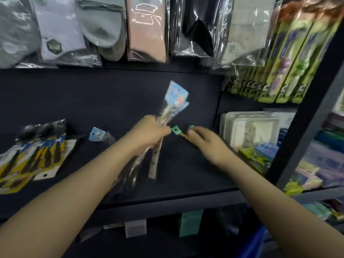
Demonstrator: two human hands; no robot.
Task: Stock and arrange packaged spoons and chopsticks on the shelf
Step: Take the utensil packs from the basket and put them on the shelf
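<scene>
Two bare forearms reach in from the near edge of the dark shelf [74,101]. The left hand [149,133] is curled tight round a bundle of clear packets [167,112], blue header cards pointing up toward the back panel, the long tails hanging down past the wrist toward the front edge. The right hand [206,138] pinches the end of a slim packet [181,134] with a green tag; that packet sits between the two hands, its tag just beside the left knuckles. Motion blur hides whether it is leaving the bundle or only touching it.

One packet with a blue card [97,135] already lies on the shelf, left of the hands, near the yellow cards [37,155] at the left end. White trays [247,127] fill the right end. Socks [145,28] hang above.

Judging by this, the step in hand is separating a single packet from the bundle to lay it down. The next move likely calls for drawing it free without loosening the left grip, then setting it flat beside the one already placed, cards lined up the same way
</scene>
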